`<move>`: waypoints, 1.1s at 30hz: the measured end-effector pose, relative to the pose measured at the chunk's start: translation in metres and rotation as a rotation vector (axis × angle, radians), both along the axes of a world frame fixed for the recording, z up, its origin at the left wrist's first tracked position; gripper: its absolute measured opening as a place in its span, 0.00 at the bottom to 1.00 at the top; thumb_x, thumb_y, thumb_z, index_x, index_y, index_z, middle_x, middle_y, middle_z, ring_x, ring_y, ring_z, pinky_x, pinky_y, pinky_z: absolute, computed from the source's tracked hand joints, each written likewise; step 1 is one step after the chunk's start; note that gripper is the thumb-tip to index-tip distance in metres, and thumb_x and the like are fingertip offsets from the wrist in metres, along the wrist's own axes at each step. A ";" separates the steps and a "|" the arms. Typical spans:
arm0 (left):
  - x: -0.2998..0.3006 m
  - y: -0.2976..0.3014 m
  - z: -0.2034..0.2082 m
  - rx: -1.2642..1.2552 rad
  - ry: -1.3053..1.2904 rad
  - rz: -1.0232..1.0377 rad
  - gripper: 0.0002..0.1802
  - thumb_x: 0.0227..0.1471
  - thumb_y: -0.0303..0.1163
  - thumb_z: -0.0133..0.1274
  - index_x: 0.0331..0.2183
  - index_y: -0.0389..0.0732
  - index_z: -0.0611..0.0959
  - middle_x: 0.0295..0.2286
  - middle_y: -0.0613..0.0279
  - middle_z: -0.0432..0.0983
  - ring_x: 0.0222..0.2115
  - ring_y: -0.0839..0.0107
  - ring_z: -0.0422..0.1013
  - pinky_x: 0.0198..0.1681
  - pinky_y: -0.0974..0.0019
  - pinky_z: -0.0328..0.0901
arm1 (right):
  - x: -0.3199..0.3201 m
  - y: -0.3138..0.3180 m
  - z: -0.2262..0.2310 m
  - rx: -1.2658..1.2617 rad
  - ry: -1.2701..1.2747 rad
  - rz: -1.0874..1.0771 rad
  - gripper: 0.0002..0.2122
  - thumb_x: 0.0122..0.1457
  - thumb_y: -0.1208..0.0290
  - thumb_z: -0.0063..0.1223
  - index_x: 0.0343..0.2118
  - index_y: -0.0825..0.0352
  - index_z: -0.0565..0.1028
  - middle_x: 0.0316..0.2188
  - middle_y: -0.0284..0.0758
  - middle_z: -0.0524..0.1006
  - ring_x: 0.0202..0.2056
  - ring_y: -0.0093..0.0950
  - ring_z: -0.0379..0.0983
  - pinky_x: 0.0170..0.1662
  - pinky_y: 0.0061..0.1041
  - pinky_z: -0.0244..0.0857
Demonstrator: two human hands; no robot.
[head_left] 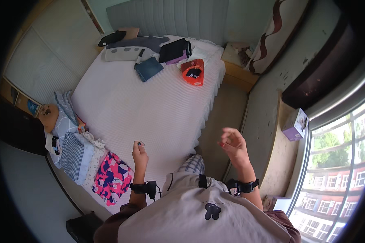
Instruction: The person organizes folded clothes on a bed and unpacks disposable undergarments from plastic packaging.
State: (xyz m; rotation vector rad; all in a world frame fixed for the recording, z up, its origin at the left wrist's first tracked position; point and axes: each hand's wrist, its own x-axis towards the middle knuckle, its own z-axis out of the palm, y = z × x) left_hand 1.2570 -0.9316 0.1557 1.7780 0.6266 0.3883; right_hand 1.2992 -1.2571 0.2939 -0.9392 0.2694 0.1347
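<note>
My left hand (140, 154) is raised over the near part of the bed, its fingers curled into a loose fist with nothing showing in them. My right hand (234, 148) is up beyond the bed's right edge, with bent fingers and the thumb apart from them; it holds nothing. Neither hand touches anything. Closest to my left hand lies a pink, navy and white patterned folded cloth (112, 178) on the bed's near left corner. The white ribbed bed cover (121, 97) spreads out ahead of me.
Toward the headboard lie folded jeans (149, 69), a black folded garment (173, 50), a red-orange bag (193, 73) with dark cloth inside, and a grey pillow (125, 53). Folded bedding (74, 152) lines the left edge. A box (296, 124) stands on the right windowsill, beyond a nightstand (235, 73).
</note>
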 end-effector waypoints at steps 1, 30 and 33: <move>0.016 -0.001 -0.003 -0.012 0.008 0.027 0.09 0.54 0.23 0.38 0.22 0.37 0.66 0.12 0.70 0.53 0.12 0.82 0.49 0.11 0.71 0.50 | 0.025 0.012 0.010 -0.051 0.151 -0.072 0.09 0.51 0.80 0.52 0.17 0.63 0.70 0.13 0.28 0.64 0.13 0.18 0.56 0.22 0.20 0.58; 0.197 -0.280 -0.034 0.023 0.369 1.153 0.16 0.38 0.12 0.38 0.30 0.32 0.77 0.31 0.55 0.71 0.32 0.65 0.72 0.36 0.68 0.67 | 0.692 0.135 -0.413 -1.521 -0.942 1.920 0.07 0.36 0.72 0.58 0.19 0.69 0.77 0.17 0.34 0.75 0.21 0.26 0.72 0.27 0.26 0.65; 0.208 -0.341 -0.035 -0.341 0.211 1.341 0.12 0.41 0.23 0.47 0.32 0.38 0.79 0.30 0.56 0.76 0.34 0.65 0.72 0.38 0.67 0.65 | 0.629 0.197 -0.310 -1.444 -1.067 2.049 0.05 0.38 0.73 0.57 0.18 0.69 0.76 0.15 0.33 0.74 0.18 0.24 0.70 0.23 0.24 0.63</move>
